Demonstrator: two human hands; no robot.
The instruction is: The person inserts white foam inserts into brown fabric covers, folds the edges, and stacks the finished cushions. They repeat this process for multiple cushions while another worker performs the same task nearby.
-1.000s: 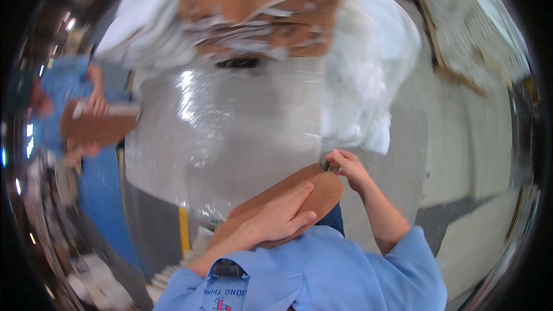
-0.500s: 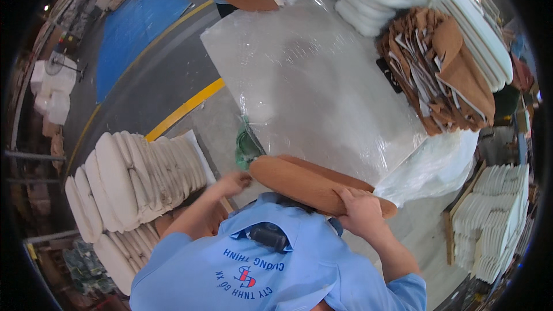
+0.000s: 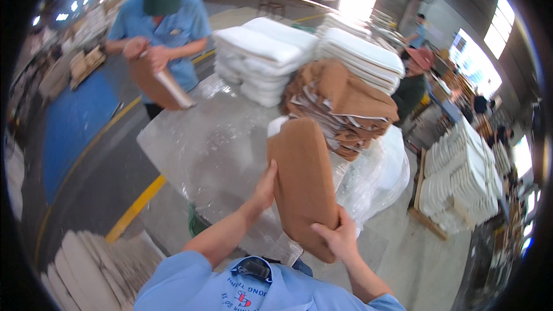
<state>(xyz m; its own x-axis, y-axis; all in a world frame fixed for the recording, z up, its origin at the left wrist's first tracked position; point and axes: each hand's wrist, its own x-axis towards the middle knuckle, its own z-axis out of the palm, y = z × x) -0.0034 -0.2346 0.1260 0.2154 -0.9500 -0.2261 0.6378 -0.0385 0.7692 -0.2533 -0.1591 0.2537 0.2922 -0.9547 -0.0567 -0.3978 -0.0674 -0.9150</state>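
A brown fabric-covered cushion is held up before my chest, over the near edge of the plastic-wrapped table. A bit of white padding shows at its far left corner. My left hand grips its left edge, fingers partly hidden behind it. My right hand is closed round the near right edge, thumb on the brown face. Just beyond the cushion lies a heap of loose brown covers with pale linings.
White padding stacks stand at the table's far side. Across the table, a co-worker holds another brown cushion. Cream cushions are stacked at my lower left. A pallet of white pads stands on the right, and clear plastic hangs off the table.
The cushion has gone from lying sideways near my waist to standing lengthwise in front of me. My left hand, apart from it before, now holds it. The view has tilted up.
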